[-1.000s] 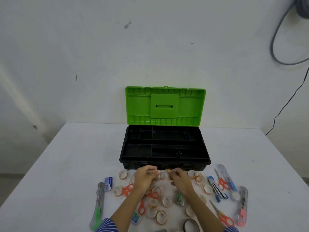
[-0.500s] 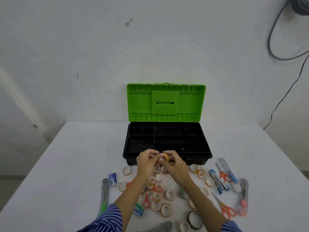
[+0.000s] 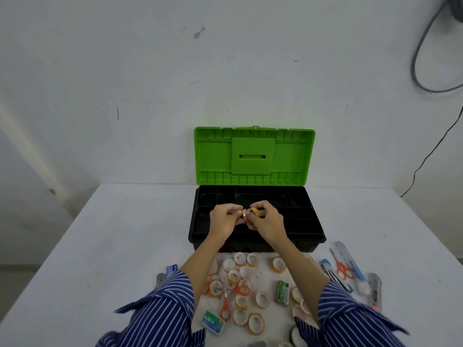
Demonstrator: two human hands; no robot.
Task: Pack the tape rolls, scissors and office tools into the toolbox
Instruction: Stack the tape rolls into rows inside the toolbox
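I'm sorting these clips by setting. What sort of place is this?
Probably a bare staged workroom rather than a home or office: a plain white table against an unfinished white wall, loose cables hanging at the right, and only a toolbox and stationery laid out.

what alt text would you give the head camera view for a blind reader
Two hands, the left hand and right hand, each hold a small tape roll over an open black toolbox with a raised green lid. More tape rolls, scissors and office tools lie scattered on the white table in front.
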